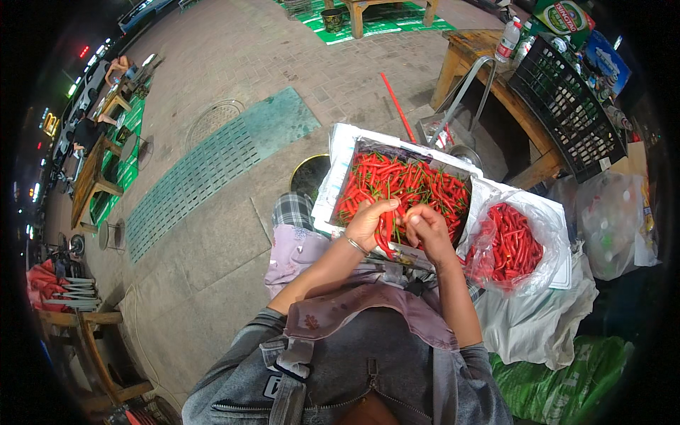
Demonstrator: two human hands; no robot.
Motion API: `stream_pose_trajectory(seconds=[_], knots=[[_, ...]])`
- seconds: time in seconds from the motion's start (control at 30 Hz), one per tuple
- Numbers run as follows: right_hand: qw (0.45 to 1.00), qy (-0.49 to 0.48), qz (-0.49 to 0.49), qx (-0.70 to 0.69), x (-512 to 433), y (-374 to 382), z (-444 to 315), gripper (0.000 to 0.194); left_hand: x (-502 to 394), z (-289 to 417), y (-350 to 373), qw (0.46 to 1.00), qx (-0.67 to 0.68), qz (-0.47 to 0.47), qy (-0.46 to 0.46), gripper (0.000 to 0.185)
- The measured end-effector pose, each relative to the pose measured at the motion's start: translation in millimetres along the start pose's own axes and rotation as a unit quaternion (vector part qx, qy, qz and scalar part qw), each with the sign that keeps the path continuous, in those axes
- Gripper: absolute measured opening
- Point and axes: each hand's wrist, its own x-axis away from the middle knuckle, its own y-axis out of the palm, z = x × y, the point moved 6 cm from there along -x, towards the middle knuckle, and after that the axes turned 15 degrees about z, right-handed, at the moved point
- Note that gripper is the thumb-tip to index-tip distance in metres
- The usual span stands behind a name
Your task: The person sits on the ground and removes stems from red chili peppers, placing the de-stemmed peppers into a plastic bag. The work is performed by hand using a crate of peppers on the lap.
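On my lap rests a cardboard box (340, 141) with white edges, filled with red chili peppers (419, 183) that have green stems. Over its near side, my left hand (365, 226) holds a few red chilies (383, 241), their tips pointing down. Beside it, my right hand (431, 228) has its thumb and fingertips drawn together close to the held chilies. Whether something lies between those fingertips is hidden. To the right, a clear plastic bag (552, 234) stands open on a pale board (562, 271), holding red chilies (512, 241) with few green stems visible.
A black plastic crate (566, 106) with bottles stands beside a wooden table (462, 45) at right. Beyond the box are a dark bucket (308, 172) and a red stick (396, 103). A green sack (574, 382) lies at lower right. People sit at far left.
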Motion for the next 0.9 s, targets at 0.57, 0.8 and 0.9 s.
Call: stream_pose_trajectory(seconds=[0.57, 0.8, 0.9], knots=[[0.903, -0.194, 0.167, 0.345, -13.7, 9.4, -22.2, 0.019, 12.3, 9.6, 6.7, 0.951, -0.27, 0.058, 0.141, 0.009], [0.924, -0.153, 0.199, 0.29, -14.9, 2.5, -11.5, 0.02, 11.1, 8.5, 9.2, 0.957, -0.266, 0.008, 0.112, 0.008], [0.954, -0.087, 0.21, 0.196, -22.5, -2.3, 2.2, 0.023, 7.8, -1.1, 4.2, 0.988, -0.147, 0.012, 0.042, 0.01]])
